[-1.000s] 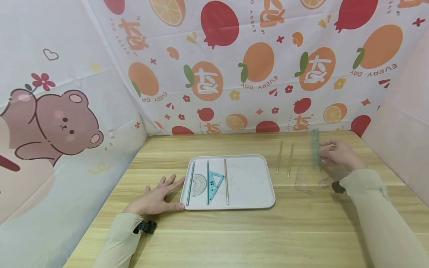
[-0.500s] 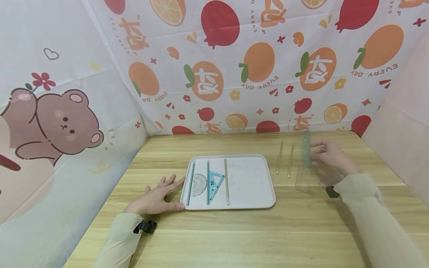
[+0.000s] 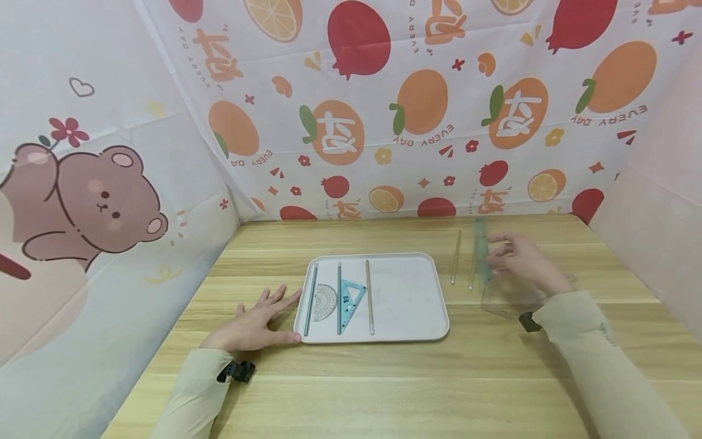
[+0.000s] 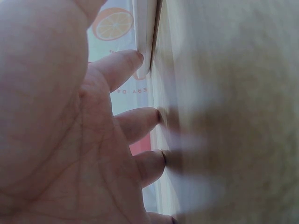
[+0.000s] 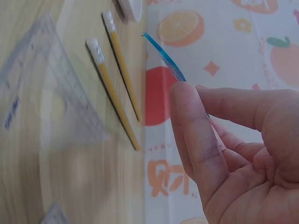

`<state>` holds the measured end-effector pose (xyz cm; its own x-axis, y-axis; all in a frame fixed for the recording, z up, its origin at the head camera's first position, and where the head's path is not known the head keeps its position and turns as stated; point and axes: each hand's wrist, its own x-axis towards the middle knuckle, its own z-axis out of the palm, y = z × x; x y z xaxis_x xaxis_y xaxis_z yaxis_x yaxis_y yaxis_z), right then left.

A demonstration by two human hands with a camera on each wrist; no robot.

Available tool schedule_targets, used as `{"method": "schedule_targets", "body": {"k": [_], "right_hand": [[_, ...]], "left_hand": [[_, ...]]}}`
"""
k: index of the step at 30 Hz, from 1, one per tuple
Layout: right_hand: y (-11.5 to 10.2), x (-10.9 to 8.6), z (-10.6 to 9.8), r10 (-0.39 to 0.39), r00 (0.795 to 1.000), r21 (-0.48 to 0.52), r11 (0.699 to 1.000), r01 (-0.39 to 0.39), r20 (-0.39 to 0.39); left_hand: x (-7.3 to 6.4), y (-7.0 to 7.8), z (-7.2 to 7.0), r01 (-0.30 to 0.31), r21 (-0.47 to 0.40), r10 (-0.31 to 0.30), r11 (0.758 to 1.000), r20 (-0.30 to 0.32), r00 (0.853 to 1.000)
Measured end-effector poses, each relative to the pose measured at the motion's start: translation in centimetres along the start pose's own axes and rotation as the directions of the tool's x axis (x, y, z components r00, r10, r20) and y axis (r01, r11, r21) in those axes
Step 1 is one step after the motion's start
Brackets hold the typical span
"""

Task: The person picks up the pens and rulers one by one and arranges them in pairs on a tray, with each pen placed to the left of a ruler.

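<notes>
"EVERY DAY" in repeated small lettering across the fruit-patterned backdrop cloth (image 3: 378,116).

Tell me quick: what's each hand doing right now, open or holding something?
Left hand: open, fingers spread, touching the tray at its edge.
Right hand: closed, pinching the translucent ruler.

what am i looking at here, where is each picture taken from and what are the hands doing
No machine here: someone is working bare-handed. The wide picture comes from a camera worn on the head, looking forward and down; the two close ones come from a camera on each wrist. The left hand rests on the table, touching the edge of a white tray that holds a clear protractor, a blue set square and three pencils. The right hand pinches a see-through green ruler above the table. Two yellow pencils and a clear set square lie nearby.
</notes>
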<state>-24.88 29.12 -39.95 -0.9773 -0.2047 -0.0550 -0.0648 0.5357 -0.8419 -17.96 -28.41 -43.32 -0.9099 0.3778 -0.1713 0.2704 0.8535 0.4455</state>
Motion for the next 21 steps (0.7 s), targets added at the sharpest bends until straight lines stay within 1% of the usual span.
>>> {"method": "schedule_targets", "body": {"k": [7,12,17,21], "right_hand": [[-0.6,-0.1,1.3,-0.026,1.000,-0.023,0.999,0.026,0.010],[-1.2,-0.1,2.2,-0.022,0.999,-0.007,1.000,0.022,0.025],[-1.8,-0.2,3.1,-0.046,0.998,-0.005,0.999,0.047,0.038],[-2.0,-0.2,3.7,-0.049,0.997,-0.003,0.999,0.050,0.053]], "left_hand": [[0.1,-0.1,0.0,0.000,0.003,0.000,1.000,-0.002,1.000],[0.1,-0.2,0.1,0.000,0.000,0.000,1.000,-0.006,1.000],[0.2,-0.3,0.1,0.000,-0.002,0.000,1.000,-0.005,1.000],[0.2,-0.3,0.1,-0.003,-0.002,0.003,1.000,-0.006,1.000]]}}
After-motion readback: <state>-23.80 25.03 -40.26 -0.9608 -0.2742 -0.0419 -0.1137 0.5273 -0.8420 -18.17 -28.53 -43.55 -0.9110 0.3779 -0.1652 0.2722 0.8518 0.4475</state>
